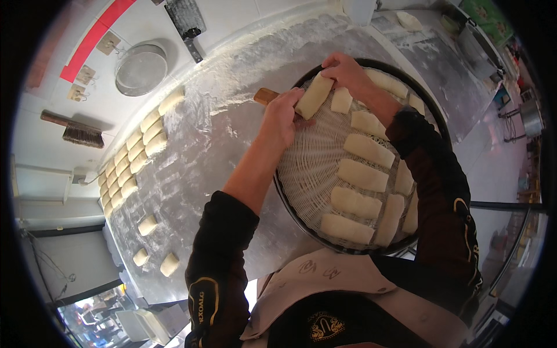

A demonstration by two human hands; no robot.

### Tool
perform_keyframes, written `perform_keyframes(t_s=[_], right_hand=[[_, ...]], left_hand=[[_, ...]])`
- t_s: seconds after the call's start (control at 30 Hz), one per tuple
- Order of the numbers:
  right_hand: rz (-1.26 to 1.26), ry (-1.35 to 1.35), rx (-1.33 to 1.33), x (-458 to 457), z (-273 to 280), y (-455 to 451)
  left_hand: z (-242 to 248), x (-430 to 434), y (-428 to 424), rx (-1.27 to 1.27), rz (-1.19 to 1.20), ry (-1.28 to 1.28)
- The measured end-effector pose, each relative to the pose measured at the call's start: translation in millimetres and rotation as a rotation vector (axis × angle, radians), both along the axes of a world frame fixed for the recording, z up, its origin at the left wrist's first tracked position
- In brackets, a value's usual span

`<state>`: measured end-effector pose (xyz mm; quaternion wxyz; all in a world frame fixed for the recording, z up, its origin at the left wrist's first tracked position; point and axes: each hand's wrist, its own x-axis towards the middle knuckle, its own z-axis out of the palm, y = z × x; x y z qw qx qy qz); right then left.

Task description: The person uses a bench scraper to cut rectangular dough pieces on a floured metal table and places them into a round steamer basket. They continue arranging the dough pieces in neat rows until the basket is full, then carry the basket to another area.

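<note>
An oblong piece of pale dough (315,96) lies slanted between my hands over the far left part of a round steamer tray (304,174) with a woven mesh liner. My left hand (282,114) grips its near left side, some fingers hidden beneath it. At its far end, my right hand (348,75) pinches the dough. Several more oblong dough pieces (363,175) lie in rows on the mesh, mostly towards the right and near side. My right forearm covers part of them.
On the floured metal worktop (196,174), small dough pieces (130,158) stand in rows along the wall. A wooden piece (265,96) lies beside my left hand. A sieve (141,69), a brush (76,128) and a cleaver (187,26) hang on the wall. A metal pot (478,48) stands far right.
</note>
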<state>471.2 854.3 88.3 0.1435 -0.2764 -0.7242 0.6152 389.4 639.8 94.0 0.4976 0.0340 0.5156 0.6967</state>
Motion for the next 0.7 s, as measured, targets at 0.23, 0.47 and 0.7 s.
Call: perform_keyframes(t_s=[0.23, 0.47, 0.7], right_hand=[[0.054, 0.062, 0.173, -2, -3, 4], [0.028, 0.101, 0.161, 18, 14, 11], [0.062, 0.105, 0.084, 50, 46, -6]], left_hand=[[-7, 6, -4, 0.004, 0.046, 0.042], [6, 14, -13, -0.023, 0.072, 0.104], [22, 38, -58, 0.074, 0.197, 0.203]])
